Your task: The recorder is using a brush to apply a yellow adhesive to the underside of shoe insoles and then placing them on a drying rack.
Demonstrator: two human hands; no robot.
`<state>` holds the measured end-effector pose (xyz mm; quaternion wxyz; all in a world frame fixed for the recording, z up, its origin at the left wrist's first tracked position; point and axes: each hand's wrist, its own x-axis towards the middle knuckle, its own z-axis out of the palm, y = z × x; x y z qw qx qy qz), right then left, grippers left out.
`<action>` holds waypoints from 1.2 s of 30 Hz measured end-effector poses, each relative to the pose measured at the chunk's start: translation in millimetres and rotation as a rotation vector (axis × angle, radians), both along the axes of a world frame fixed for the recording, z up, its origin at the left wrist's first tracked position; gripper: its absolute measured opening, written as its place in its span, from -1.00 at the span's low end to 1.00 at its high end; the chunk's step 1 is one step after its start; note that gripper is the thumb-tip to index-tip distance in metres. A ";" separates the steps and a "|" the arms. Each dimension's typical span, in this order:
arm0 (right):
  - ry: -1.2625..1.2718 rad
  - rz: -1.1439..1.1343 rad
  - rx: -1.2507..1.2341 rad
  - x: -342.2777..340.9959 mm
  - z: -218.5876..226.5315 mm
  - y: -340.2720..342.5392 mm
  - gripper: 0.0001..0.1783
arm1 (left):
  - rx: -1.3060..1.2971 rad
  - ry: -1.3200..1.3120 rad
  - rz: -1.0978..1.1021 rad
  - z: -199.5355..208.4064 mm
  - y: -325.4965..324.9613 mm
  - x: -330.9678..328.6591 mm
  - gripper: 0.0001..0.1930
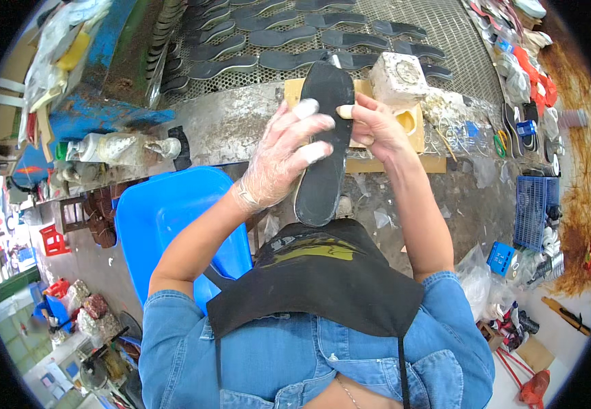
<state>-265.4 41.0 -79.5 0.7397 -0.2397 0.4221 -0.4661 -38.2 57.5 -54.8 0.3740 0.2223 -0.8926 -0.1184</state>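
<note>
A long black shoe sole (323,163) is held up in front of me, its narrow end toward my body. My left hand (278,153) wears a clear plastic glove with white covers on several fingertips. It grips the sole's left edge, those fingers lying over the dark face. On the opposite edge, my right hand (379,129) pinches the upper part of the sole. It is ungloved apart from a pale cover on one fingertip, and its other fingers are partly hidden at the edge. Behind the sole, a brown board (294,91) lies on the worn bench.
Rows of black soles (282,37) lie on a metal mesh (370,65) beyond the bench. A stained white block (399,78) stands right of the sole, by a yellow-filled dish (406,123). Green-handled scissors (500,143) lie farther right. A blue chair (173,204) stands at my left.
</note>
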 end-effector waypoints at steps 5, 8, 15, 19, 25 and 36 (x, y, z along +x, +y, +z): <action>0.243 -0.114 -0.150 2.9 -1.2 3.5 -0.43 | 0.718 0.533 0.282 -20.9 -7.5 22.5 -0.27; 0.358 -0.087 -0.165 6.0 -6.3 -0.9 -0.41 | 1.803 0.754 -0.229 -27.2 -32.3 41.1 -0.30; 0.774 -0.347 -0.340 -21.1 -28.0 3.5 -0.45 | 1.663 0.477 -0.060 -29.4 -46.7 5.7 -0.66; 1.133 -0.190 -0.602 -13.0 4.0 32.5 -0.64 | 1.663 0.398 -0.019 -38.5 -52.0 9.1 -0.65; 1.521 -0.081 -0.912 11.3 33.6 33.5 -0.67 | 1.536 0.358 0.105 -19.4 -44.8 -7.0 -0.71; 1.549 -0.122 -0.920 4.8 35.7 32.1 -0.68 | 1.453 0.389 0.025 -19.1 -36.3 -12.7 -0.75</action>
